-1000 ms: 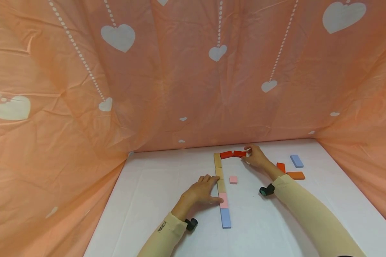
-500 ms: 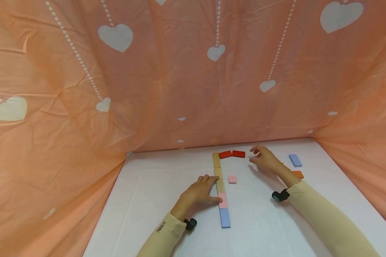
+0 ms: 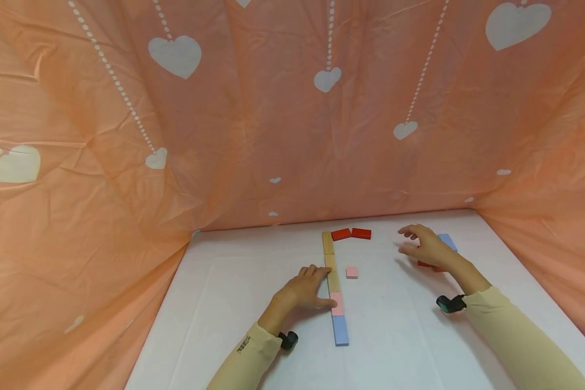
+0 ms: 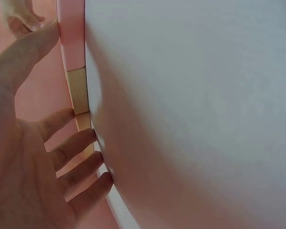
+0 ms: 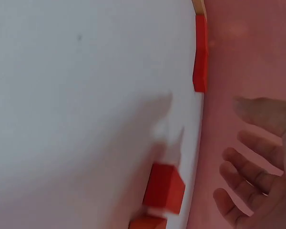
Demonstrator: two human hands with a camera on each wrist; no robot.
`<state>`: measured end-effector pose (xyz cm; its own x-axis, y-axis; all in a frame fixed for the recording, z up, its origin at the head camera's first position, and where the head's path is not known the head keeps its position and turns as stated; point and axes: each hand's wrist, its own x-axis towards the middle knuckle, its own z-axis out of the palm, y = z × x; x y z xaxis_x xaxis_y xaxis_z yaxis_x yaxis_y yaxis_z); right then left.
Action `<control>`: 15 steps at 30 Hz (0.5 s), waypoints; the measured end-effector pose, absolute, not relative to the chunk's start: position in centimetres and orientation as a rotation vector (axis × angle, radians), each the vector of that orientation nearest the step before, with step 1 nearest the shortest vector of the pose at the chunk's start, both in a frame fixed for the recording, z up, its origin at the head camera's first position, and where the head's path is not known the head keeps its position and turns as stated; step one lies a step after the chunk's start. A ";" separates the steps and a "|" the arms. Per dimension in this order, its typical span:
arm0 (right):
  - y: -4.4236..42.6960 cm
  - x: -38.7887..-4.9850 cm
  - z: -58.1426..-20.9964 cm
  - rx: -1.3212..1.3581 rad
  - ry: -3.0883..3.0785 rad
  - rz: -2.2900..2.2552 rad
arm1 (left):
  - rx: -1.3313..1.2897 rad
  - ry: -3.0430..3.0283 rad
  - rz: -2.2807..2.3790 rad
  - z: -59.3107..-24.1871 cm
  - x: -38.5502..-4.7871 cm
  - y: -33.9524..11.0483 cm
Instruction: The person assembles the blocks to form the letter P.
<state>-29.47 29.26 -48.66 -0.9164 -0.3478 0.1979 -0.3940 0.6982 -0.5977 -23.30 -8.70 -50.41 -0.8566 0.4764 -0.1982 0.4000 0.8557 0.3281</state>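
Observation:
Three tan blocks, a pink block (image 3: pixel 337 304) and a blue block (image 3: pixel 340 330) form a straight line on the table. My left hand (image 3: pixel 304 292) lies along the line's left side, its thumb touching the pink block and its fingers at the tan blocks (image 4: pixel 77 90). Two red blocks (image 3: pixel 361 233) extend rightward from the line's far end. With nothing in its spread fingers, my right hand (image 3: pixel 431 247) hovers near a red block (image 5: pixel 164 188) and an orange block (image 5: pixel 148 223), covering most of both in the head view.
A small pink block (image 3: pixel 352 272) lies right of the line. Behind my right hand is a partly hidden blue block (image 3: pixel 447 241). An orange cloth with white hearts (image 3: pixel 292 135) hangs behind and beside the white table (image 3: pixel 214 281).
My right hand has let go of the end red block and moved right, over towards the loose red and orange blocks. My left hand has stayed in place.

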 end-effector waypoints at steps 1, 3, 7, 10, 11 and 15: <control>29.5 -29.3 -48.6 0.625 -2.836 1.005 | 0.665 2.759 0.402 -50.4 -23.3 -8.7; 30.0 -28.9 -48.6 0.619 -2.853 0.971 | 0.666 2.760 0.402 -50.4 -23.3 -8.7; 31.0 -28.4 -49.0 0.587 -2.905 0.884 | 0.666 2.760 0.402 -50.4 -23.3 -8.7; 31.7 -28.3 -49.5 0.567 -2.924 0.847 | 0.667 2.761 0.399 -50.5 -23.4 -8.7; 31.9 -28.2 -49.7 0.568 -2.925 0.835 | 0.667 2.761 0.398 -50.5 -23.4 -8.7; 32.7 -28.0 -50.3 0.550 -2.922 0.821 | 0.669 2.767 0.395 -50.5 -23.4 -8.7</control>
<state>-28.02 32.70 -50.34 -0.9349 -0.3223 0.1486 -0.3526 0.7949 -0.4938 -23.44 -8.70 -50.50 -0.8580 0.4764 -0.1921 0.4037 0.8566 0.3215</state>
